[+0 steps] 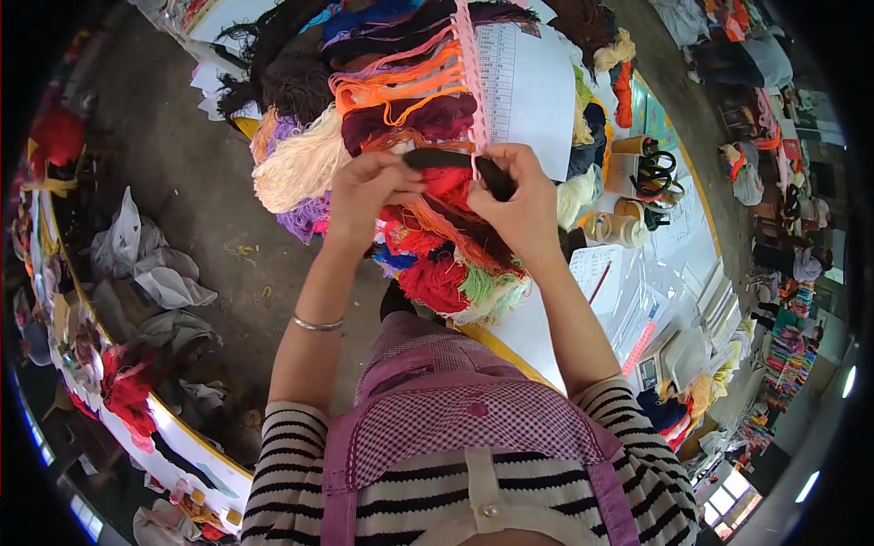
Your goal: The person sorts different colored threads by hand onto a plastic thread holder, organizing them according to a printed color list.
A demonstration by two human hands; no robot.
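A dark strand bundle stretches between my two hands above a heap of coloured yarn. My left hand pinches its left end. My right hand has thumb and fingers closed on the other part, beside the lower end of a pink braided cord. Orange yarn loops run leftward from that cord. Under and around my hands lie red yarn, dark maroon yarn and a cream skein.
Right of the yarn are a printed sheet, black-handled scissors, a lidded jar and stacked papers. Plastic bags lie on the floor at left, near another table. A person is at the upper right.
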